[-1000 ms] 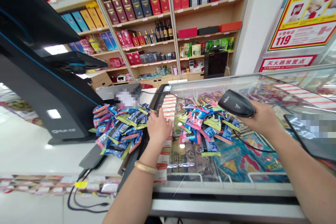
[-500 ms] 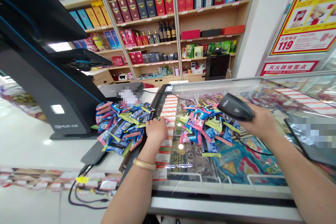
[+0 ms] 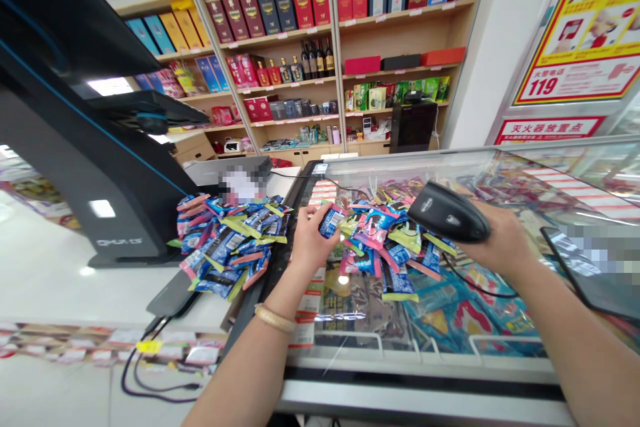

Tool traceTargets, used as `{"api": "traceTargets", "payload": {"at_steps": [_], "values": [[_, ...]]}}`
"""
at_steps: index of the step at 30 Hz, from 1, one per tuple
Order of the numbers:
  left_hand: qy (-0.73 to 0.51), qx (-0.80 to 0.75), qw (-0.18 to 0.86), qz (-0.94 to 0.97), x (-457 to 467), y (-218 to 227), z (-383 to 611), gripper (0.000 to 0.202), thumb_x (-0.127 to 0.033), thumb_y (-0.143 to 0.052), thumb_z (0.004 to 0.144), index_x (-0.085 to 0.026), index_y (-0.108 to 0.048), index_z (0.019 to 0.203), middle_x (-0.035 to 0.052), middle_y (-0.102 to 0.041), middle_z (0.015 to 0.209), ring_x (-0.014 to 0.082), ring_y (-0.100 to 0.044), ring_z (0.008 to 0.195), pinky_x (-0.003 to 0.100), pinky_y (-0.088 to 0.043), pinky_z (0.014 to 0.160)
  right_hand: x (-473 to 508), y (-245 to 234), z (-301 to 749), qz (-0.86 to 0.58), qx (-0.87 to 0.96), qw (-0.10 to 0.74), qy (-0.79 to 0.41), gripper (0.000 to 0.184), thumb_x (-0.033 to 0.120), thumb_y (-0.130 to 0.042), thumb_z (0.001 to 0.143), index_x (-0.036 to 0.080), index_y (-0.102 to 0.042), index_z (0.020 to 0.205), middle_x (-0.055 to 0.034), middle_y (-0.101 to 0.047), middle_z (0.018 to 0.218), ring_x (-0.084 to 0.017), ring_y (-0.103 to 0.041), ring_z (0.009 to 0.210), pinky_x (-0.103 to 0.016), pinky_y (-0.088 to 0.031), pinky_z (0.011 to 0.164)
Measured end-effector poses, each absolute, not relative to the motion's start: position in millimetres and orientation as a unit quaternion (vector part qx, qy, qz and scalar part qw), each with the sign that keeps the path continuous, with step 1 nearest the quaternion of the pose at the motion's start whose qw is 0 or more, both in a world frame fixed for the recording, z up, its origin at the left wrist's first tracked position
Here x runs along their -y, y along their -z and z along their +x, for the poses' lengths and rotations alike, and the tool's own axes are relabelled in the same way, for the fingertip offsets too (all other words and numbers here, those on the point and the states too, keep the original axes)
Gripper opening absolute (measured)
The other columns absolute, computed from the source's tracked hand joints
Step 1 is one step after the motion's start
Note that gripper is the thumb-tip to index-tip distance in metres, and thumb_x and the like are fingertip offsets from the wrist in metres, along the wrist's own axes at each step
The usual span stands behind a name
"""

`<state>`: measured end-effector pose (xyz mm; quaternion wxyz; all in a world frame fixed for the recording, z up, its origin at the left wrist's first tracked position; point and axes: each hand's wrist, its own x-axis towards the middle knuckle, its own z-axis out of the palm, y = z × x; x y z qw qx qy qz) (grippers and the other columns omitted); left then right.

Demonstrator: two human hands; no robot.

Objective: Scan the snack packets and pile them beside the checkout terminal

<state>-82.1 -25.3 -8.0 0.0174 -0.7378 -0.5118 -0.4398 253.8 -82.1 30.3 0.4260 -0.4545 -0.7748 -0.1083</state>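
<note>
My right hand is closed round a black barcode scanner, held above the glass and tilted with its head to the left. Between finger and thumb, my left hand grips a small blue snack packet. That packet is at the left edge of a pile of blue, pink and green snack packets on the glass top. A second pile of similar packets lies farther left on the white counter. The scanner's cable runs down behind my right hand.
A glass-topped freezer stretches in front of me. The black stand of a checkout terminal rises at left, near a dark flat device with cables. A phone or tablet lies at right. Shelves of boxes and bottles stand behind.
My left hand has moved right, from the edge of the left pile to the right pile, and a blue packet now shows in its fingers. The scanner has shifted slightly.
</note>
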Motion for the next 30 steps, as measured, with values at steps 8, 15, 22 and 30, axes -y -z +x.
{"api": "traceTargets", "payload": {"at_steps": [8,15,22,30], "values": [[0.485,0.461,0.074,-0.739,32,7,-72,0.058,-0.022,-0.078,0.074,-0.024,-0.059,0.129,0.0055,-0.05,0.109,0.0208,-0.057,0.102,0.037,-0.054,0.093,97,-42,228,-0.413,0.835,0.364,-0.008,0.023,0.038,-0.066,0.082,0.021,-0.071,0.097,-0.0069,-0.076,0.09,-0.021,-0.071,0.076,-0.029,-0.051,0.064],[0.474,0.451,0.075,-0.753,35,6,-67,0.06,-0.021,-0.08,0.072,-0.026,-0.058,0.128,0.005,-0.051,0.108,0.0215,-0.058,0.102,0.038,-0.054,0.094,100,-45,220,-0.427,0.844,0.324,-0.019,0.011,0.031,-0.064,0.075,0.023,-0.066,0.083,-0.0014,-0.071,0.073,-0.017,-0.063,0.062,-0.026,-0.042,0.056],[0.483,0.443,0.077,-0.751,36,5,-65,0.059,-0.022,-0.081,0.072,-0.024,-0.059,0.127,0.0055,-0.051,0.109,0.0215,-0.058,0.101,0.037,-0.054,0.093,100,-44,218,-0.436,0.846,0.308,-0.024,0.011,0.031,-0.066,0.076,0.023,-0.064,0.082,-0.0005,-0.07,0.074,-0.016,-0.063,0.064,-0.025,-0.042,0.058],[0.504,0.428,0.073,-0.747,38,4,-65,0.054,-0.024,-0.077,0.076,-0.022,-0.059,0.127,0.0069,-0.053,0.109,0.0216,-0.058,0.101,0.037,-0.054,0.092,97,-41,224,-0.429,0.838,0.337,-0.001,0.02,0.037,-0.068,0.078,0.022,-0.069,0.091,-0.0042,-0.075,0.083,-0.02,-0.068,0.069,-0.028,-0.048,0.061]]}}
